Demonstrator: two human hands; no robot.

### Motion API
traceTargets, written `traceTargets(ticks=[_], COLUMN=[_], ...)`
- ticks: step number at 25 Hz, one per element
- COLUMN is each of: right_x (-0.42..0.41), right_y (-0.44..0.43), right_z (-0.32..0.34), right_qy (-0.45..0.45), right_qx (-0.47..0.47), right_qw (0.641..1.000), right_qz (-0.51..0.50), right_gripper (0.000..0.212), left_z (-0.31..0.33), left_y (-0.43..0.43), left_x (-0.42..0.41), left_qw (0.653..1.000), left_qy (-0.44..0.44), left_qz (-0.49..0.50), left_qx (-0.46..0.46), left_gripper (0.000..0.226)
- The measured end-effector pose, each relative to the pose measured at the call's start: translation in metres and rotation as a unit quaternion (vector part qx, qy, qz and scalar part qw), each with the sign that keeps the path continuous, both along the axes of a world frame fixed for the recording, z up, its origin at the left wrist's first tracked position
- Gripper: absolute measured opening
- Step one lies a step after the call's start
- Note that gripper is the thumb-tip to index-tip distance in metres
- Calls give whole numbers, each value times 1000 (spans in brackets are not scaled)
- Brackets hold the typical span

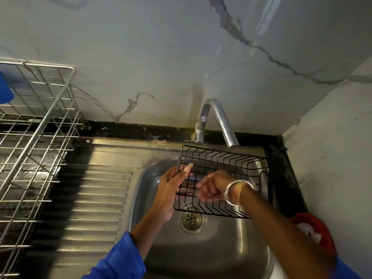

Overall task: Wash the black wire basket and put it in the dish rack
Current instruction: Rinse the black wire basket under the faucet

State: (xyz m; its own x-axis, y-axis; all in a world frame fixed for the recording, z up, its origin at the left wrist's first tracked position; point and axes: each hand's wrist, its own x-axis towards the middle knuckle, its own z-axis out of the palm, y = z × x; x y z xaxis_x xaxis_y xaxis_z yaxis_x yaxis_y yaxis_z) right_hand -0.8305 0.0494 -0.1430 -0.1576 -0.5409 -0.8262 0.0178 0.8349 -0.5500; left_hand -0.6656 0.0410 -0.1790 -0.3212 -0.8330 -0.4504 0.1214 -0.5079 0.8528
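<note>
A black wire basket [223, 160] hangs tilted over the steel sink [201, 248], just under the tap spout [227, 129]. My left hand [173, 186] grips its left rim, thumb lying over the top wire. My right hand [213, 186] is inside the basket with its fingers against the wire bottom; whether it holds anything I cannot see. A silver wire dish rack [38, 125] stands on the counter at the left.
The ribbed drainboard [96, 204] lies between rack and sink bowl. A drain strainer [191, 218] sits below the basket. A red tub [318, 232] with something white in it stands at the right, near the corner wall. A blue object [5, 89] is at the rack's far left.
</note>
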Motion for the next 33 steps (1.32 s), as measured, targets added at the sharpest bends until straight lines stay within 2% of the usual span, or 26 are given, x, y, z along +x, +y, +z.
traceTargets(ticks=[2, 4, 5, 7, 9, 11, 14, 16, 18, 20, 22, 24, 26, 29, 31, 33], right_x=[-17, -16, -8, 2, 3, -8, -41, -39, -9, 26, 27, -5, -36, -21, 7, 11], right_y=[5, 1, -5, -20, -29, -22, -2, -2, -12, -19, -19, -13, -6, -16, -25, -21], right_z=[-11, -11, -9, -1, 6, 5, -12, -19, -13, 0, 0, -7, -13, -12, -2, 0], right_qy=[108, 198, 192, 89, 21, -46, -97, -131, -178, -218, -212, -163, -80, -14, -37, -90], right_qx=[26, 24, 22, -39, -83, -93, -112, -96, -113, -105, -105, -115, -101, -71, -72, -66], right_qw=[992, 967, 969, 991, 994, 994, 954, 934, 915, 922, 936, 941, 945, 976, 988, 984], right_qz=[58, 160, 157, 94, 68, -18, -261, -320, -343, -303, -259, -275, -301, -203, -134, -141], right_gripper=[24, 14, 14, 19, 16, 18, 19, 21, 24, 24, 17, 19, 24, 26, 20, 17], left_z=[-3, -3, -2, 0, -1, -5, -11, -11, -7, -3, 0, -3, -9, -7, -4, -8], left_y=[-8, -12, -11, -5, 2, 3, -5, -6, -1, 6, 7, 0, -6, -3, 7, 14], left_x=[10, 11, 9, 2, -1, 4, 22, 23, 12, 0, -1, 12, 23, 17, 5, 4], left_qw=[1000, 1000, 1000, 1000, 1000, 1000, 999, 1000, 1000, 999, 999, 1000, 999, 999, 999, 999], left_qy=[6, 13, 12, 7, 8, -3, 12, 14, 5, -12, -19, -10, 0, -7, -22, -24], left_qz=[16, 25, 16, -9, -15, -12, 29, 20, -11, -36, -35, -1, 30, 16, -14, -14], left_qx=[1, 2, -4, -16, -13, -12, 1, 17, 18, -5, -19, -6, 20, 38, 34, 24], left_gripper=[73, 74, 73, 62, 54, 57, 70, 80, 74, 58, 55, 66, 65, 61, 60, 52])
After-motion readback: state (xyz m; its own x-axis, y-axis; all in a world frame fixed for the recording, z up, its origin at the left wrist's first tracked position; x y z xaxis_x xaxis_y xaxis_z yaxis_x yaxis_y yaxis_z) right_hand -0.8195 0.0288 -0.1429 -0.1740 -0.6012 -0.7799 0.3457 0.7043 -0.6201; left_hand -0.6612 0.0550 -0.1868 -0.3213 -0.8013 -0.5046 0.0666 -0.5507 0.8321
